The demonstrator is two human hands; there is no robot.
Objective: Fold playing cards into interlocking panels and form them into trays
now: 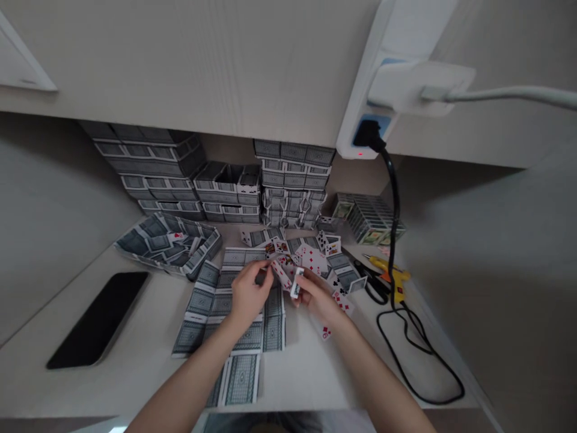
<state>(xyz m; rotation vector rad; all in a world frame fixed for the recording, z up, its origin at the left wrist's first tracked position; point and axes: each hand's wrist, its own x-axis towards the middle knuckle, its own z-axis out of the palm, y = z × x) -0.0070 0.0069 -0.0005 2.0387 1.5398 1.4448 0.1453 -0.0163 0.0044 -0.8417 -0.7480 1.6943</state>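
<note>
My left hand (250, 293) is closed in a pinch at the edge of a red-suited playing card (282, 275). My right hand (318, 296) grips a small folded playing card (297, 283) between thumb and fingers, close to the left fingertips. Beneath my left hand and forearm lies a flat panel of joined cards (243, 376), their patterned grey-green backs facing up. Loose face-up cards (312, 258) are scattered beyond and beside my right hand, partly hidden by it.
A tray made of cards (130, 252) holds loose cards at left, behind a black phone (97, 319). Card-built boxes (295, 174) stack along the back. At right are boxed card decks (372, 219), black-handled scissors (377, 291) and a yellow glue gun (397, 279) with a looping cord.
</note>
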